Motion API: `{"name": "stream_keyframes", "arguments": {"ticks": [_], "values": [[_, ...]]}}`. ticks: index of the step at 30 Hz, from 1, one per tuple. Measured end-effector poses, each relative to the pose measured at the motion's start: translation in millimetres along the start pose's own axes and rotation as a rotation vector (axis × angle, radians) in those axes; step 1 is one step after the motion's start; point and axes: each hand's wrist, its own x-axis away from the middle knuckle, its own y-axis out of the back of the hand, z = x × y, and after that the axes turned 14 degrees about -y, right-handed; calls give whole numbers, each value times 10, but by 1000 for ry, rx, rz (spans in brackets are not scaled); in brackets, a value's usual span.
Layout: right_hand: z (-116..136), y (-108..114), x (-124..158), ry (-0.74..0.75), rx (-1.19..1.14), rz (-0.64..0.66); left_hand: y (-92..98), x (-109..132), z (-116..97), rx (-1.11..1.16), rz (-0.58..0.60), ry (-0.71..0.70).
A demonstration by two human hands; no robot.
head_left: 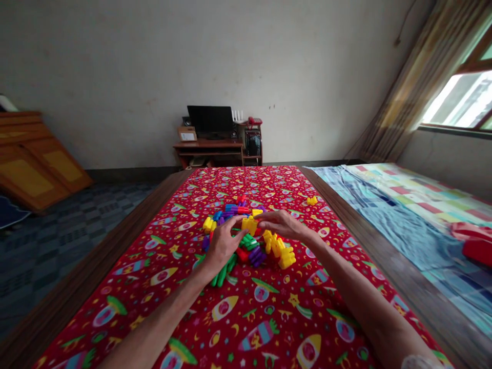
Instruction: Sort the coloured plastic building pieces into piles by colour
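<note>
A pile of colourful plastic building pieces (246, 241) lies in the middle of a red patterned cloth (269, 318). Above the pile, my left hand (223, 243) and my right hand (282, 224) meet on one yellow piece (250, 224). Both pinch it with thumb and fingers, one from each side. Green, red and purple pieces lie under my left hand. More yellow pieces (282, 251) lie under my right wrist. A single yellow piece (312, 200) sits apart, farther right on the cloth.
The cloth covers a long wooden table (126, 225). A bed with a striped and checked cover (415, 205) runs along the right. A desk with a monitor (215, 136) stands at the far wall. Wooden cabinets (34, 164) lean at the left.
</note>
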Motion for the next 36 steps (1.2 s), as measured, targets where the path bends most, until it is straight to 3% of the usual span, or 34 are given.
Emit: {"name": "stream_keyframes", "arguments": {"ticks": [3,7,9,11,13,14,16,19,22,26,28,30,36], "values": [[0,-20,4,14,31,-7,-39,5,-47,-27,7,-17],[-67,37,-77,-41,109,-215,-30,-13,-78,10,0,-32],[-202,215,-91,-139,70,-389,42,-53,-37,-55,-17,-79],[-418,476,-47,-262,86,-654,160,-101,66,-197,-40,-134],[-679,741,54,-384,240,-922,306,-133,231,-333,-54,-167],[-810,851,115,-465,334,-1018,384,-136,332,-382,-56,-168],[-1042,994,228,-621,484,-1089,533,-109,550,-445,-60,-125],[-1275,1021,321,-767,586,-1036,703,-4,851,-464,-84,73],[-1374,953,327,-747,610,-963,770,117,1035,-415,-37,262],[-1339,922,286,-655,610,-1004,739,202,1105,-348,24,229],[-1232,898,244,-578,605,-1010,716,212,1113,-347,23,191],[-1056,806,180,-443,589,-935,705,214,1122,-358,28,181],[-384,61,-76,-43,518,-483,692,227,1154,-385,47,170]]}}
